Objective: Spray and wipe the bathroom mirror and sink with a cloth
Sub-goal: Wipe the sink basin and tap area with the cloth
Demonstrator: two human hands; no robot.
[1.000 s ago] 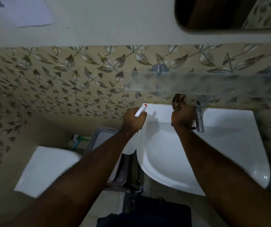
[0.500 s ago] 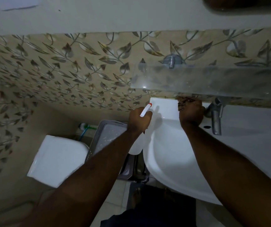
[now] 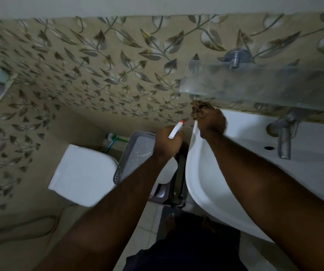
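Note:
The white sink (image 3: 208,184) fills the right of the head view, with a metal tap (image 3: 284,139) at its back. My right hand (image 3: 211,122) presses a dark patterned cloth (image 3: 198,109) onto the sink's far left corner, against the tiled wall. My left hand (image 3: 168,141) grips a white spray bottle (image 3: 174,130) with a red-tipped nozzle, held just left of the sink rim. The bottle's body hangs below my wrist. The mirror is out of view.
A glass shelf (image 3: 255,83) juts from the leaf-patterned wall just above the sink. Left of the sink stand a grey perforated bin (image 3: 135,155) and a white toilet tank lid (image 3: 84,173). A toilet brush (image 3: 111,138) leans in the corner.
My right hand has slid the cloth leftward along the sink's back edge to its far left corner. The view has shifted left and down, so the mirror has left the frame.

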